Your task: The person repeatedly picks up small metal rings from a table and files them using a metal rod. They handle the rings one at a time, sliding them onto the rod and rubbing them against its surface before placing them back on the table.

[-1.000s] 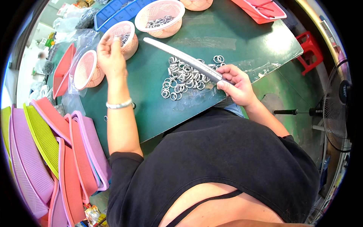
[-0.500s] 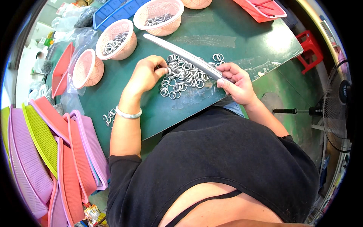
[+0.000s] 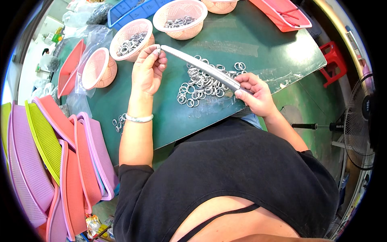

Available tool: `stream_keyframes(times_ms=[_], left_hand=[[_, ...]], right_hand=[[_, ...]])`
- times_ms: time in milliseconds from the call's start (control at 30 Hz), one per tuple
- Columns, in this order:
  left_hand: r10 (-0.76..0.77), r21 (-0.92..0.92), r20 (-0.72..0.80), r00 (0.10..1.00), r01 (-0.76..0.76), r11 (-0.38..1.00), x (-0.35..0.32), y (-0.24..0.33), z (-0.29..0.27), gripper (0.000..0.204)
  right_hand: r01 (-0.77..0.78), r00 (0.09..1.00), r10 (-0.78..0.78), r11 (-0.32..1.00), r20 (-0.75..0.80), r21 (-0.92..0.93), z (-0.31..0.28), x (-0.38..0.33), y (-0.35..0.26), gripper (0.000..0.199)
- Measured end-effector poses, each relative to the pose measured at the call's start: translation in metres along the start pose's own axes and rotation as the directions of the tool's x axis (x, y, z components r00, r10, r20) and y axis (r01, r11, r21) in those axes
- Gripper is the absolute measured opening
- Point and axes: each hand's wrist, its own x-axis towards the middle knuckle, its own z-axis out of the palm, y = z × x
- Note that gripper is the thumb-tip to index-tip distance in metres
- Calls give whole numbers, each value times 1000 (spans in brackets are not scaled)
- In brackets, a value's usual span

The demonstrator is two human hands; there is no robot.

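Head view: a small metal ring (image 3: 158,49) sits pinched between the thumb and fingers of the left hand (image 3: 148,68), right at the far left tip of a tapered metal rod (image 3: 201,66) (whether the tip already passes through it, I cannot tell). The right hand (image 3: 258,97) is closed around the rod's near right end. Half a second ago the left hand is down at the left edge of the ring pile (image 3: 201,82); now it is up at the tip, so the work seems to centre on this one ring, apart from the rest. The rod slants above that pile, which lies loose on the green table (image 3: 161,117). A few more rings (image 3: 118,123) lie to the left, beside the left forearm. Farther out, a pink basket (image 3: 147,44) holding rings stands just beyond the left hand, with another ring-filled basket (image 3: 187,32) to its far right and a blue tray (image 3: 121,14) at the far left
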Motion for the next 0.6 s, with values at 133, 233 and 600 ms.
stream_keyframes(times_ms=[133,233,600], left_hand=[[15,23,8,1000,-16,1000,-2,-2,3,13],[21,48,18,1000,-22,999,-3,-4,3,14],[-6,232,8,1000,4,973,-10,-15,21,14]], right_hand=[[34,999,-34,999,18,8,1,1,3,26],[29,999,-29,1000,16,3,1,1,2,26],[96,995,-95,992,9,-81,3,2,6,25]])
